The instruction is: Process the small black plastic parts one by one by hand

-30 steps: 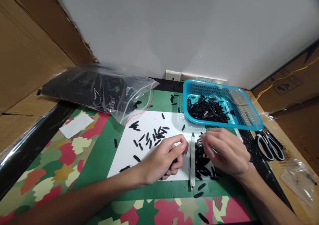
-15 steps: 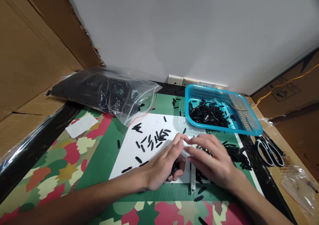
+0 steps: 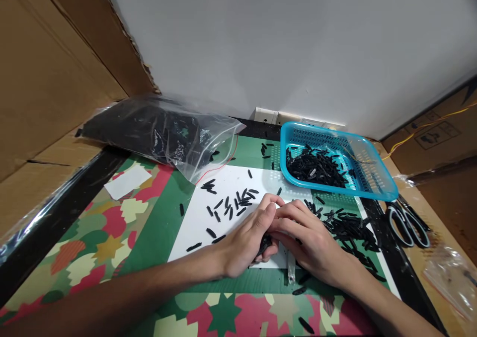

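My left hand (image 3: 253, 235) is closed around several small black pieces (image 3: 265, 244), which show between its fingers and palm. Against it rests my right hand (image 3: 307, 235), its curled fingers meeting the left fingertips; whatever it pinches is hidden. Loose black pieces (image 3: 244, 198) lie scattered on the white sheet (image 3: 186, 227) left of the hands. A denser pile of them (image 3: 352, 230) is to the right of my right hand. Below the hands, a narrow whitish strip (image 3: 291, 270) pokes out on the green surface.
A blue basket (image 3: 339, 192) of black pieces stands at the back right. At the back left lies a clear zip bag (image 3: 160, 130) filled with dark material. Scissors (image 3: 406, 225) and a small plastic bag (image 3: 450, 277) are at the right, and cardboard (image 3: 48, 53) rises at the left.
My right hand has moved in closer against my left hand, and more of the black pile on the right shows. The view has shifted slightly.
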The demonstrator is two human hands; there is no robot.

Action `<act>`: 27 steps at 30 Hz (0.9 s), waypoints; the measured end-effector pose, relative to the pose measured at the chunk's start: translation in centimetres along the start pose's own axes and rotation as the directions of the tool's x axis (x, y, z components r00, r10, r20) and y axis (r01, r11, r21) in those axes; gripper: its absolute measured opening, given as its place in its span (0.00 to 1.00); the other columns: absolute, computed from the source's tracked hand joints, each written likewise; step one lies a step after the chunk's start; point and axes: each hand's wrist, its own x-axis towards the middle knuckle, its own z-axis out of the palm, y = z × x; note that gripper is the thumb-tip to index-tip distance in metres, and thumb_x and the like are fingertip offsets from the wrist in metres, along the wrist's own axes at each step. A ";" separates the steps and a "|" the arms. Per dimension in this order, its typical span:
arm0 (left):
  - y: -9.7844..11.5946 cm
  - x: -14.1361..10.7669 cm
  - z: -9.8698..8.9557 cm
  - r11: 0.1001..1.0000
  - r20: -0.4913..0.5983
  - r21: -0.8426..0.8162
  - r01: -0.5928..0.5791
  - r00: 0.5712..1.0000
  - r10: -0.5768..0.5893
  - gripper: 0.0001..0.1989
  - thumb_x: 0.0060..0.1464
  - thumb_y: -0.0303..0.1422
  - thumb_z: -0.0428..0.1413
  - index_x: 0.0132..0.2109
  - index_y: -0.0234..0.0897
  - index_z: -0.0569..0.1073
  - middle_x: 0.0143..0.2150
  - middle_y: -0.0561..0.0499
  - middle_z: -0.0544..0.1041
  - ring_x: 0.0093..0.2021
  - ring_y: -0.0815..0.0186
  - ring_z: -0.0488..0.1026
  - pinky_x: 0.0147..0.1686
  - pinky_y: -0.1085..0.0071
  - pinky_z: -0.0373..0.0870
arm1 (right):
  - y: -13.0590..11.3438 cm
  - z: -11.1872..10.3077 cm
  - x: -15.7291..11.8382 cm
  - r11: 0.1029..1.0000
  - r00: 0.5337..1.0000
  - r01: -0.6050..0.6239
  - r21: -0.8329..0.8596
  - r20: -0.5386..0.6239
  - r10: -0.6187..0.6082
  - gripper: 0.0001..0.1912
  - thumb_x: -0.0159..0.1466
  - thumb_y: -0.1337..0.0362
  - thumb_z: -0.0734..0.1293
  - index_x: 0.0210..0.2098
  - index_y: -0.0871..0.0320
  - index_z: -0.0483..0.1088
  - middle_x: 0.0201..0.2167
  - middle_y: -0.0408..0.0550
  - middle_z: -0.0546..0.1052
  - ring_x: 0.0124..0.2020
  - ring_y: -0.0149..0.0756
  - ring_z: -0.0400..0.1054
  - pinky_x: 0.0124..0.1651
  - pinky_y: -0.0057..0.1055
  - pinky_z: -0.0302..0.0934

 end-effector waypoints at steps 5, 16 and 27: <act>0.2 -0.1 0.1 1.000 0.006 0.020 -0.008 1.000 0.007 0.33 0.71 0.62 0.35 0.65 0.43 0.58 0.23 0.61 0.64 0.21 0.69 0.57 0.20 0.76 0.55 | -0.6 -0.1 0.2 0.997 0.997 -0.077 0.005 0.029 0.077 0.05 0.76 0.70 0.66 0.48 0.55 0.73 0.46 0.50 0.79 0.44 0.41 0.66 0.47 0.37 0.66; 0.0 0.5 -0.4 0.988 -0.012 -0.133 0.080 0.997 -0.083 0.31 0.70 0.64 0.35 0.61 0.48 0.61 0.24 0.60 0.65 0.20 0.71 0.57 0.18 0.81 0.54 | 0.1 0.2 -0.5 0.988 0.986 0.061 -0.139 -0.145 -0.081 0.11 0.75 0.75 0.62 0.51 0.57 0.72 0.44 0.52 0.78 0.42 0.39 0.71 0.43 0.34 0.67; 0.4 0.9 -0.6 0.958 0.029 -0.271 0.098 0.995 -0.093 0.22 0.70 0.57 0.49 0.43 0.43 0.63 0.22 0.62 0.61 0.17 0.75 0.52 0.12 0.84 0.47 | -0.1 -1.3 0.2 0.723 0.841 -0.409 0.557 -0.079 0.536 0.10 0.74 0.57 0.70 0.39 0.56 0.74 0.35 0.44 0.75 0.31 0.31 0.67 0.32 0.27 0.63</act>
